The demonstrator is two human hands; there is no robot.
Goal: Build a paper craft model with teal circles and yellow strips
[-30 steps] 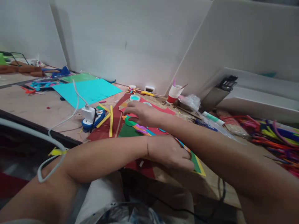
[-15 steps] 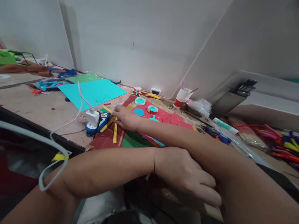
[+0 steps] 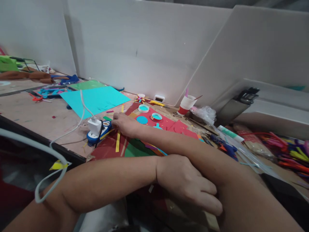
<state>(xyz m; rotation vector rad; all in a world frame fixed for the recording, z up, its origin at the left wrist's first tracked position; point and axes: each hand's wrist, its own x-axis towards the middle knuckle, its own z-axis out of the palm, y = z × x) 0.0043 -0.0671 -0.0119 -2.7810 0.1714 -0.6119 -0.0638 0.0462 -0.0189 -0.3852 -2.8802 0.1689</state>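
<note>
My right hand (image 3: 125, 125) reaches across to the left over the work surface, its fingers pinched around a yellow paper strip (image 3: 118, 141). One end of the strip shows beyond the hand, the other hangs on the near side. Just left of these fingers lies a blue and white power strip (image 3: 105, 127) with a white plug adapter (image 3: 94, 125) in it. My left hand (image 3: 188, 183) is low in front of me, beneath my right forearm, with its fingers curled closed; whatever it may hold is hidden. Red paper (image 3: 169, 124) lies beyond my right forearm, and dark green paper (image 3: 135, 148) on the near side.
A turquoise sheet (image 3: 96, 100) lies at back left. Rolls of tape (image 3: 156, 117), a blue disc (image 3: 142, 120), a yellow cutter (image 3: 158, 103) and stacked paper cups (image 3: 187, 104) stand or lie toward the wall. A white cable (image 3: 55, 149) loops at left. Colourful pipe cleaners (image 3: 295, 158) are at right.
My right hand has shifted slightly left and turned; the yellow strip now stands upright through its fingers, and the other strips there are less visible. My left hand stays closed. The view has tilted slightly.
</note>
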